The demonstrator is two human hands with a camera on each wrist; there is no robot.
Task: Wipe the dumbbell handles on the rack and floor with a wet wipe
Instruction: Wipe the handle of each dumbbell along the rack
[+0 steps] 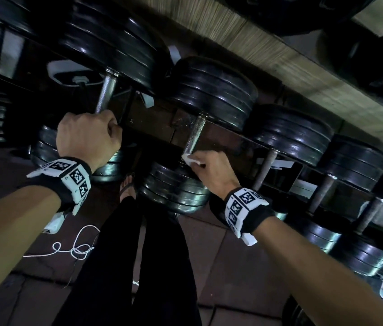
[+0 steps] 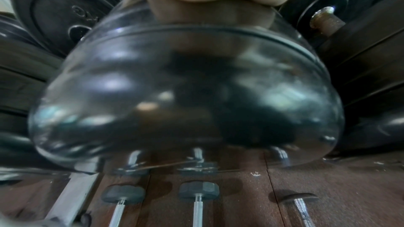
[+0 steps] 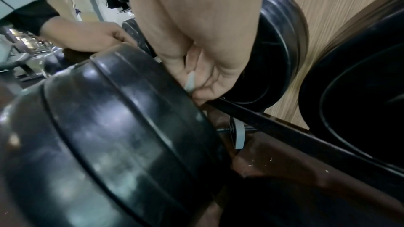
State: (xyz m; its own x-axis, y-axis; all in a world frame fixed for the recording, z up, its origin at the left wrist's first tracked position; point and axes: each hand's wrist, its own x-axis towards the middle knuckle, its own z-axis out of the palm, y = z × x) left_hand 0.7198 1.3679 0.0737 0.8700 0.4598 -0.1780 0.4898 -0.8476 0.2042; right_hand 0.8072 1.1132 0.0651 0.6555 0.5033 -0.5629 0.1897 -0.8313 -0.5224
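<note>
Dim gym lighting falls on a dark dumbbell rack [image 1: 152, 128] set against a pale wood-grain wall [image 1: 279, 55], with brown floor tiles [image 1: 221, 255] below.

On the right hand [image 1: 211, 170] the fingers [image 3: 203, 91] are curled around a white wet wipe [image 1: 189, 159], pinching it against the near end of a chrome dumbbell handle [image 1: 194, 135] — right where the bar meets the black weight plates [image 1: 174, 187] closest to the person. From the right wrist view only a sliver of the wipe shows between the fingers. Left of that handle, the left hand [image 1: 87, 135] is clenched around the neighbouring handle [image 1: 105, 92], gripping its near end, apparently to steady that dumbbell.

Beyond the wiped handle to the right, several more dumbbells [image 1: 291, 135] sit on the same rack, their handles [image 1: 264, 169] looking dull and brownish. Lower down, more weights [image 1: 355, 252] lie under the rack, and the left wrist view shows slim chrome bars [image 2: 197, 210] with dark ends resting on the floor.

As for progress, the wipe is on one rack handle, at its near end — whether the rest of that bar is done cannot be told. The handles to the right and those at floor level most likely remain, so much of the job appears still ahead.
</note>
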